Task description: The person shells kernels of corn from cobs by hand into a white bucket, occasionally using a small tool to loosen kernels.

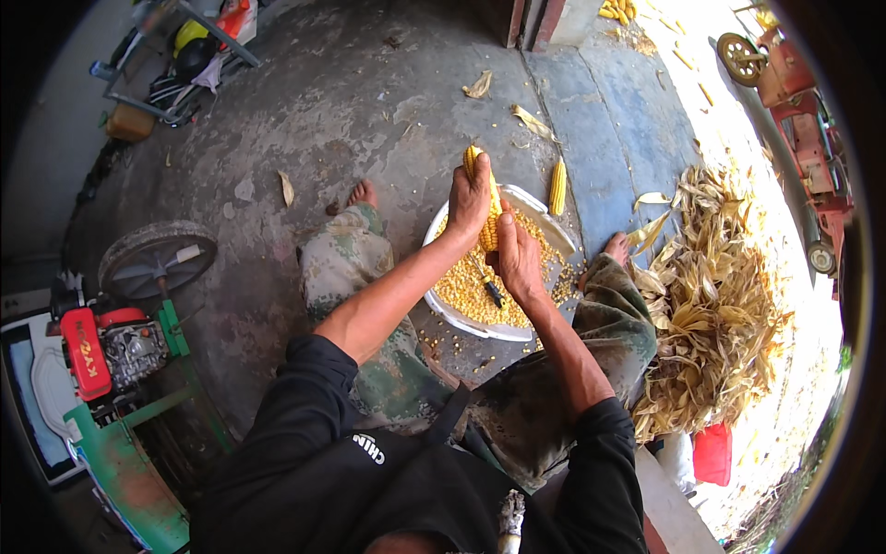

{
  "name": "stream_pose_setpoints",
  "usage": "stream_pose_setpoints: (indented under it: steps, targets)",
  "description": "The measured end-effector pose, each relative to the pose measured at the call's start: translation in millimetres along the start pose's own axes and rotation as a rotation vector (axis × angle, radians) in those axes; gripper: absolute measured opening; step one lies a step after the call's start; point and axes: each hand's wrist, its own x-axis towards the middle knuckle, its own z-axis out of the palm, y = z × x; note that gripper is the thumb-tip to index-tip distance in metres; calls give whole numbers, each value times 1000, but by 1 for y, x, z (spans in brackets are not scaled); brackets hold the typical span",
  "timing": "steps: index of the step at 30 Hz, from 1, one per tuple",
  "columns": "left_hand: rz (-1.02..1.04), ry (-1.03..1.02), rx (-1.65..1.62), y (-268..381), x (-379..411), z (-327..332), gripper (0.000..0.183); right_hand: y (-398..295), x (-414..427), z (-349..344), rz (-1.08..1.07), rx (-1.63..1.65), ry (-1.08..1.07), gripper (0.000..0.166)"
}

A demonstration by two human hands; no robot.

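Observation:
My left hand [470, 199] grips the upper part of a yellow corn cob [493, 223], which is held tilted above a white basin [450, 315]. Lower down, my right hand [519, 256] is closed around the same cob, its thumb pressed against the kernels. Loose corn kernels [460, 291] fill much of the basin. A screwdriver [494, 292] with a black and yellow handle lies on them, its shaft pointing up towards the cob. Part of the basin's rim on the right looks cut away or broken, and kernels have spilled there. Another whole cob [558, 187] rests on the floor just beyond the basin.
Dry corn husks [713, 311] are heaped at the right. A green machine with a red engine [86, 353] and a wheel [158, 260] stands at the left. My camouflage-trousered knees [346, 270] flank the basin. A metal rack [180, 62] and a red vehicle [806, 138] stand farther off.

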Motion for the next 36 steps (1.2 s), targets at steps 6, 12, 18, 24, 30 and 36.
stream_pose_setpoints:
  steps: [6,12,18,24,30,36]
  targets:
    - [-47,-25,-14,10,-12,7,58,20,11,-3,-238,7,56,58]
    - [40,65,123,1,-5,6,65,12,16,-6,52,42,-92,75]
    - [100,87,323,-13,-1,0,68,20,22,-5,-219,-166,10,65]
    - [56,8,247,1,-12,9,63,14,12,-9,34,197,-26,60]
    - [-60,-11,19,5,-8,9,61,2,9,-11,101,266,-81,76]
    - [13,63,85,-10,3,-2,63,3,10,2,-10,55,-115,70]
